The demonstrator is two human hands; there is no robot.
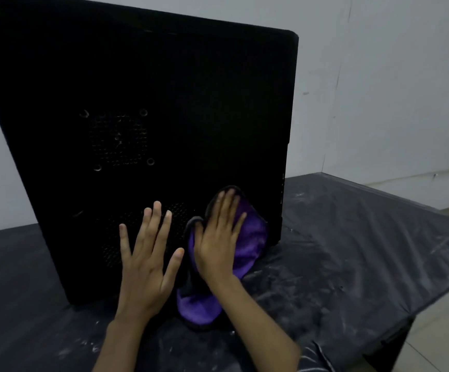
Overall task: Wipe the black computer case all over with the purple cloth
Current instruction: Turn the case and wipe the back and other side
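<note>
The black computer case [142,108] stands upright on the table, its wide side panel facing me, with two perforated vent patches in it. My right hand [218,237] lies flat with straight fingers on the purple cloth [252,237], pressing it against the panel's lower right corner. The cloth's lower end hangs down onto the table. My left hand [148,253] rests flat on the panel just left of the cloth, fingers spread over the lower vent.
The table [352,251] is covered with a dark, wrinkled plastic sheet streaked with white dust. Its right edge drops to a tiled floor [443,331]. A pale wall [379,76] rises behind the case.
</note>
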